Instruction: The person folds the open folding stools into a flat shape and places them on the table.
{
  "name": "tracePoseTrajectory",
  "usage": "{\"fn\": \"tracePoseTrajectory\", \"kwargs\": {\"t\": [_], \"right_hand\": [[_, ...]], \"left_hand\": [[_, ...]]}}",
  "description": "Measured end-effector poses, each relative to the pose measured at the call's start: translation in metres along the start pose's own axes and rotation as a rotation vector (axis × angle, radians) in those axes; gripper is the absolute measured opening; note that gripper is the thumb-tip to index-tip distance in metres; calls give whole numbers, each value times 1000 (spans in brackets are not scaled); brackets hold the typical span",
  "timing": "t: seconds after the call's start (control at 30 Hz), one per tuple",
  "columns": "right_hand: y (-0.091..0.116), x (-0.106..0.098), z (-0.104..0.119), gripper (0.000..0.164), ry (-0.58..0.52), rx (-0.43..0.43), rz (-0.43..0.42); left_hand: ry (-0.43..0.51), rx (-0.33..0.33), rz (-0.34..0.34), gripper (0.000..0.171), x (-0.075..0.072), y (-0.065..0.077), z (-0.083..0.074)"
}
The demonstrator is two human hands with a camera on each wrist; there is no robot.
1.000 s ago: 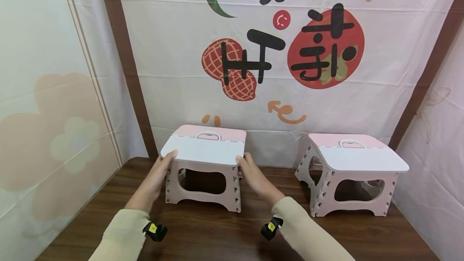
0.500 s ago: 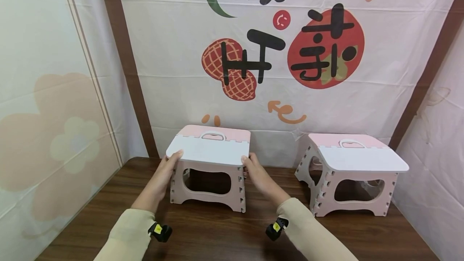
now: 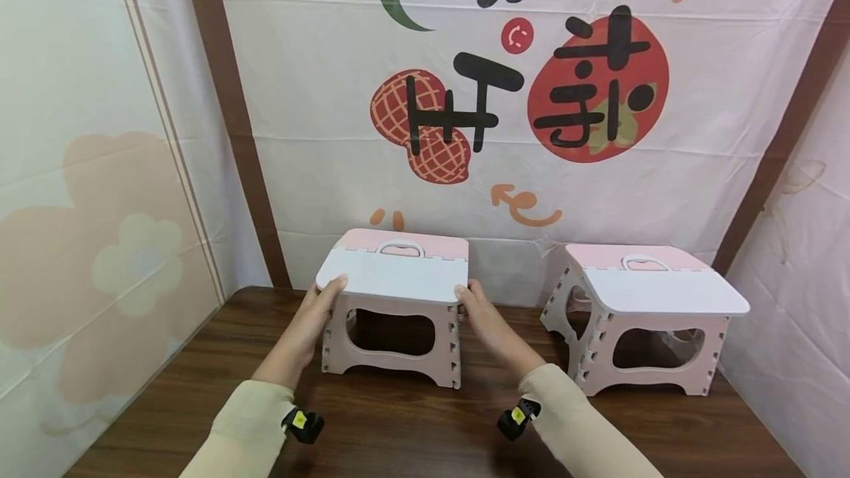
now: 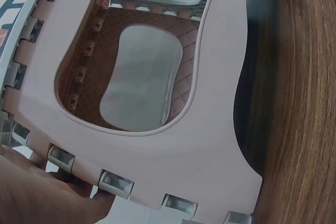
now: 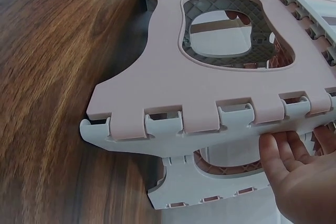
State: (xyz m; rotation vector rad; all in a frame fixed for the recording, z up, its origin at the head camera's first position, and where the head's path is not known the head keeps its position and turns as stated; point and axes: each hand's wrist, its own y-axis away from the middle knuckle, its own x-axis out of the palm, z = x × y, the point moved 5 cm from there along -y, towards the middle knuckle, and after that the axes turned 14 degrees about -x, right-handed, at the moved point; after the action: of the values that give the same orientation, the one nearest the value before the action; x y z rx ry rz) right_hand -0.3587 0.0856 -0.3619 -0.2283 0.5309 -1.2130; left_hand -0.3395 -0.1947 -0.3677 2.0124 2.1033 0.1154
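A pink and white folding step stool [image 3: 398,275] stands unfolded on the table in the head view, its carry loop lying over the top. My left hand [image 3: 308,323] grips its left side, thumb on the front corner of the white top. At the opposite side my right hand [image 3: 490,327] holds it likewise, thumb at the right corner. In the left wrist view the fingers of my left hand [image 4: 50,192] lie along the hinged side, partly hidden. My right hand's fingers [image 5: 286,153] press the white side panel in the right wrist view.
A second folding stool [image 3: 664,290], also unfolded, stands to the right on the brown wooden table [image 3: 412,426]. Close behind both hangs a printed fabric backdrop [image 3: 518,264]. More fabric closes off the left and right sides.
Both hands have shifted the held stool to the right along the table, shortening the gap to the second stool. That other stool has stayed put.
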Motion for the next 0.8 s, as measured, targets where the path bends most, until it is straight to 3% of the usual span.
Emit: {"fn": "tracePoseTrajectory", "kwargs": {"t": [0.8], "right_hand": [[12, -24, -1, 46, 15, -8, 1]], "left_hand": [[-8, 18, 21, 89, 22, 2, -5]]}}
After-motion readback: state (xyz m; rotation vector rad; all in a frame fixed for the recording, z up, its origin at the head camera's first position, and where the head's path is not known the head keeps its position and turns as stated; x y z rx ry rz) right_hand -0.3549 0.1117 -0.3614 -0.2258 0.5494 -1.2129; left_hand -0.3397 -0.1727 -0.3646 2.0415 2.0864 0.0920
